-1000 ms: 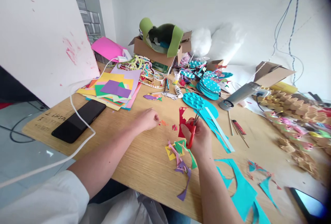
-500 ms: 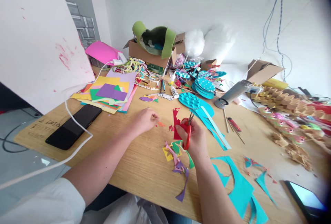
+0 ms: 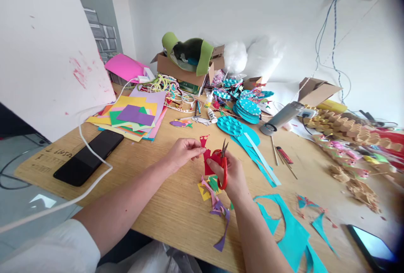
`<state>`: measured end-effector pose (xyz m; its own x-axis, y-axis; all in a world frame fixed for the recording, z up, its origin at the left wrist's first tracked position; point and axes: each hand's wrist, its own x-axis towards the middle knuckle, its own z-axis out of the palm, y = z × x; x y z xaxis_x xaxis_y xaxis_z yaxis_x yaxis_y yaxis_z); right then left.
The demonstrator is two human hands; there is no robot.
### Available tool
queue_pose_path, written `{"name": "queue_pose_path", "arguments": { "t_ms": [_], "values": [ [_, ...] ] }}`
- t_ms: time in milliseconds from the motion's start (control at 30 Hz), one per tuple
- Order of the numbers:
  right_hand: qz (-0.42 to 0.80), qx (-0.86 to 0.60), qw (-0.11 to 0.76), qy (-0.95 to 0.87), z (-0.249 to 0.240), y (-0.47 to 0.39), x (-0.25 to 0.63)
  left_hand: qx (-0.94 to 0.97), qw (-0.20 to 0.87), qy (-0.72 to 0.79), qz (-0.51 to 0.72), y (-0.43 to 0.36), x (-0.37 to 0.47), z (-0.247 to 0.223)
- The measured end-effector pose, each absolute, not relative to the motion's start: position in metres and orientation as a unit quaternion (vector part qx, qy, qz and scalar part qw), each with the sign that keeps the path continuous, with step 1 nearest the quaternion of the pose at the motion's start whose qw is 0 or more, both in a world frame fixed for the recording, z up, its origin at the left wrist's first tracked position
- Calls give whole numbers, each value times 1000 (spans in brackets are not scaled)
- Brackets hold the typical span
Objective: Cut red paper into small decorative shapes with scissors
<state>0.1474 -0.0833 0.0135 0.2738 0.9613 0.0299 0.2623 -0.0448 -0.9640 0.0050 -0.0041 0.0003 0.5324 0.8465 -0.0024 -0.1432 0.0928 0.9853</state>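
As seen in the head view, grips red-handled metal scissors (image 3: 224, 175) in the right hand (image 3: 234, 173), with blades slightly parted, clear of the paper. Has ragged-edged red paper (image 3: 206, 155) between both hands, under the right thumb. Reaches its left edge with the left hand (image 3: 185, 154); cannot tell whether pinching or just touching. Done, seemingly: holes and notches up top. Left, seemingly: the lower part, half hidden, probably uncut. Nearby: curling purple paper scrap (image 3: 220, 245), square yellow paper offcut (image 3: 204, 193). Farther back: flat purple-and-orange paper fish (image 3: 178, 123), apparently finished.
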Motion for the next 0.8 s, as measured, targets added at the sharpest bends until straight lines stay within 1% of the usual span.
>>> {"name": "queue_pose_path", "arguments": {
  "t_ms": [133,233,300,400,500,567,700,800],
  "values": [
    [365,-617,503,-483,15,-84,149,512,712,308,368,-3,3,3],
    [393,-597,486,-503,14,-84,150,471,741,308,366,0,1,3],
    [399,-596,474,-511,13,-83,153,462,738,318,374,4,-1,2],
    [352,-615,498,-499,13,-82,159,477,725,334,368,8,-4,2],
    [295,-626,543,-476,15,-82,165,510,731,322,320,9,-4,1],
    [288,-622,561,-464,16,-82,167,533,744,299,271,7,-4,0],
    [305,-616,556,-468,16,-83,162,558,760,277,182,1,-4,-3],
    [286,-620,548,-483,17,-84,156,561,769,270,147,-2,-3,-3]
  ]
}}
